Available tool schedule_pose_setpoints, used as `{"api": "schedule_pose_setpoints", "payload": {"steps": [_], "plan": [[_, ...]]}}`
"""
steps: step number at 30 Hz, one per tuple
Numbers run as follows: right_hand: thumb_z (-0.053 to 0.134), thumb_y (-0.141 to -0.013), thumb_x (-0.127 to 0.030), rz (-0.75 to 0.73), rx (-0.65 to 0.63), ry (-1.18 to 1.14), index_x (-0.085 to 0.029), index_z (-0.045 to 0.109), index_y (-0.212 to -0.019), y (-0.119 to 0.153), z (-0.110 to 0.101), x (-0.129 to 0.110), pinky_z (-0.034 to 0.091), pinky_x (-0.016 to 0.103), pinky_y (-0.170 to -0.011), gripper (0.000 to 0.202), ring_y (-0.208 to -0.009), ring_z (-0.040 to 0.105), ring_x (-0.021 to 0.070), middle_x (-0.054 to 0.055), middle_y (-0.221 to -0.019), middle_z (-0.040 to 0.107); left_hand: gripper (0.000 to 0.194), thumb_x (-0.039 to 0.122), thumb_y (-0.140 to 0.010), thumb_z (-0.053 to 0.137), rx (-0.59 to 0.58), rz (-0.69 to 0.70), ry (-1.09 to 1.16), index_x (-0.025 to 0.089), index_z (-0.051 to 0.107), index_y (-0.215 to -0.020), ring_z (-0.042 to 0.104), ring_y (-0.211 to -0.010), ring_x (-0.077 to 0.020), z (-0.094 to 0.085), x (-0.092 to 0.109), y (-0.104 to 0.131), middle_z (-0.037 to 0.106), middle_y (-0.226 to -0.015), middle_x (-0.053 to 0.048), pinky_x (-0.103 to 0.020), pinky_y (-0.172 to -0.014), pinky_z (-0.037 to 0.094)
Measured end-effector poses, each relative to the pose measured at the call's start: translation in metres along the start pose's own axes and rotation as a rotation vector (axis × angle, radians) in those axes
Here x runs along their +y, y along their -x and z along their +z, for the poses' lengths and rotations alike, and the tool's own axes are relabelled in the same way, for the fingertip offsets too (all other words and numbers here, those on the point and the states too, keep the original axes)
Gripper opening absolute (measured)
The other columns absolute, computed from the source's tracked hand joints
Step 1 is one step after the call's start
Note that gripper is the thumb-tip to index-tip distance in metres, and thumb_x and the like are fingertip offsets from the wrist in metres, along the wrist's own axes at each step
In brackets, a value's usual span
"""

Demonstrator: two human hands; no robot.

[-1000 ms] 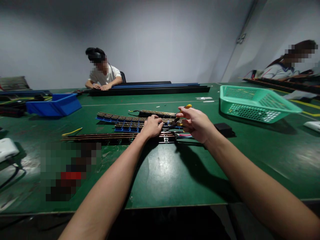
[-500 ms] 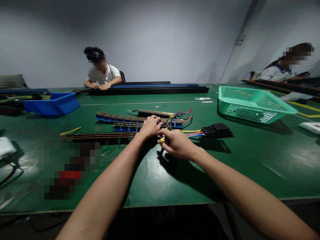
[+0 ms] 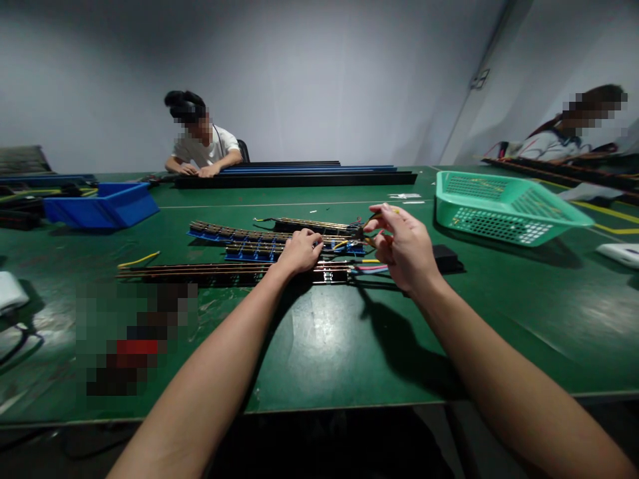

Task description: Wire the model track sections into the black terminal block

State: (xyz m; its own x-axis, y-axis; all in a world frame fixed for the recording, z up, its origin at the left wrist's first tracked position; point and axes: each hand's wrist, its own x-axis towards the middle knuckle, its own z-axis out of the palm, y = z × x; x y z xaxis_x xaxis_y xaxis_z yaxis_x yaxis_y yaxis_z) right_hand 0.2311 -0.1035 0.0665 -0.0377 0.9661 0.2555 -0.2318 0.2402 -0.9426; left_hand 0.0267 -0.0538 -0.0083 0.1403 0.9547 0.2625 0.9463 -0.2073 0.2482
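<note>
My left hand (image 3: 300, 251) lies curled over the rail strips in mid-table, its fingers and thumb closed on a blue-based strip (image 3: 239, 234). In front of it runs a long dark strip (image 3: 200, 273) with copper-coloured rails. To the right, my right hand (image 3: 407, 243) is raised above the strips' wired ends, closed around a small tool with yellow and black handles, apparently pliers (image 3: 383, 214). The tool's head points left, near the end of the rear strip (image 3: 314, 225). Coloured wires (image 3: 372, 269) lead from the front strip to a black block (image 3: 448, 258), partly hidden by my right hand.
A blue bin (image 3: 102, 206) stands at the left and a green perforated basket (image 3: 509, 209) at the right. Long black and blue profiles (image 3: 299, 178) lie across the far side, near a person in white. Another person sits at the far right. A white device lies at each side.
My right hand has moved right and up with the tool, away from my left hand, uncovering the front strip's wired end. My left hand has stayed on the strips.
</note>
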Motion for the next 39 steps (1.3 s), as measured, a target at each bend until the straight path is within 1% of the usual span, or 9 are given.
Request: {"api": "schedule_pose_setpoints", "payload": {"steps": [4,8,15,20,23,25,29,33,39], "plan": [[0.066,-0.080,-0.051,-0.077,0.098,0.042,-0.020,0.057,-0.095,-0.014,-0.016,-0.004,0.019,0.020,-0.032,0.035,-0.035,0.030,0.0022,-0.004,-0.069,0.061,0.027,0.037,-0.099,0.044,-0.006,0.007,-0.009,0.028,0.067,-0.108,0.050,-0.118,-0.0252,-0.001,0.001,0.000,0.057,-0.124,-0.006,-0.042,-0.099,0.044],[0.067,-0.080,-0.049,0.013,0.178,0.073,-0.020,0.057,-0.091,-0.029,-0.034,-0.005,0.017,0.018,-0.031,0.032,-0.033,0.030,0.0021,-0.004,-0.065,0.061,0.026,0.035,-0.099,0.043,0.011,0.000,-0.016,0.025,0.063,-0.113,0.051,-0.117,-0.0252,-0.001,0.002,0.002,0.058,-0.123,-0.008,-0.042,-0.099,0.043],[0.063,-0.081,-0.057,0.020,0.117,0.233,-0.018,0.059,-0.092,-0.038,-0.038,0.014,0.019,0.021,-0.033,0.040,-0.033,0.028,0.0033,-0.002,-0.067,0.064,0.031,0.035,-0.100,0.041,-0.001,-0.037,-0.028,0.022,0.055,-0.125,0.049,-0.123,-0.0265,-0.001,0.004,0.003,0.056,-0.130,-0.010,-0.043,-0.100,0.042],[0.057,-0.087,-0.048,-0.286,-0.161,0.828,-0.017,0.069,-0.081,-0.031,-0.034,0.034,0.034,0.024,-0.051,0.034,-0.050,0.050,0.0112,0.003,-0.065,0.066,0.031,0.035,-0.100,0.041,0.012,-0.021,-0.047,0.021,0.058,-0.121,0.050,-0.121,-0.0267,0.001,0.004,0.003,0.057,-0.129,-0.010,-0.043,-0.097,0.043],[0.062,-0.086,-0.041,-0.387,-0.496,1.106,-0.020,0.074,-0.080,-0.021,-0.031,0.036,0.030,0.026,-0.053,0.025,-0.049,0.050,0.0123,0.000,-0.057,0.063,0.029,0.034,-0.100,0.041,0.021,-0.014,-0.045,0.021,0.060,-0.118,0.051,-0.120,-0.0264,0.001,0.004,0.003,0.058,-0.128,-0.010,-0.043,-0.097,0.044],[0.062,-0.086,-0.041,-0.394,-0.557,1.158,-0.021,0.076,-0.082,-0.018,-0.029,0.033,0.030,0.027,-0.052,0.024,-0.049,0.050,0.0128,0.001,-0.056,0.064,0.028,0.034,-0.100,0.042,0.024,-0.008,-0.038,0.022,0.061,-0.116,0.051,-0.119,-0.0262,0.000,0.004,0.003,0.058,-0.128,-0.009,-0.042,-0.097,0.044],[0.056,-0.090,-0.047,-0.388,-0.160,0.983,-0.018,0.076,-0.081,-0.025,-0.033,0.024,0.038,0.028,-0.057,0.037,-0.060,0.060,0.0167,0.005,-0.067,0.070,0.028,0.034,-0.100,0.041,0.022,-0.005,-0.022,0.023,0.062,-0.115,0.051,-0.119,-0.0261,-0.001,0.005,0.003,0.059,-0.128,-0.008,-0.043,-0.097,0.044],[0.053,-0.090,-0.054,-0.380,0.255,0.569,-0.016,0.073,-0.082,-0.036,-0.039,0.020,0.042,0.026,-0.054,0.044,-0.057,0.059,0.0143,0.005,-0.065,0.068,0.030,0.035,-0.100,0.041,0.017,-0.016,-0.025,0.022,0.062,-0.116,0.050,-0.121,-0.0263,0.000,0.004,0.003,0.057,-0.127,-0.009,-0.042,-0.098,0.044],[0.063,-0.083,-0.057,-0.310,0.293,0.236,-0.016,0.067,-0.087,-0.037,-0.037,0.015,0.035,0.020,-0.039,0.041,-0.047,0.051,0.0090,0.001,-0.065,0.062,0.033,0.037,-0.100,0.040,0.018,-0.032,-0.029,0.022,0.062,-0.118,0.052,-0.119,-0.0271,0.000,0.004,0.003,0.054,-0.124,-0.011,-0.043,-0.099,0.043]]}}
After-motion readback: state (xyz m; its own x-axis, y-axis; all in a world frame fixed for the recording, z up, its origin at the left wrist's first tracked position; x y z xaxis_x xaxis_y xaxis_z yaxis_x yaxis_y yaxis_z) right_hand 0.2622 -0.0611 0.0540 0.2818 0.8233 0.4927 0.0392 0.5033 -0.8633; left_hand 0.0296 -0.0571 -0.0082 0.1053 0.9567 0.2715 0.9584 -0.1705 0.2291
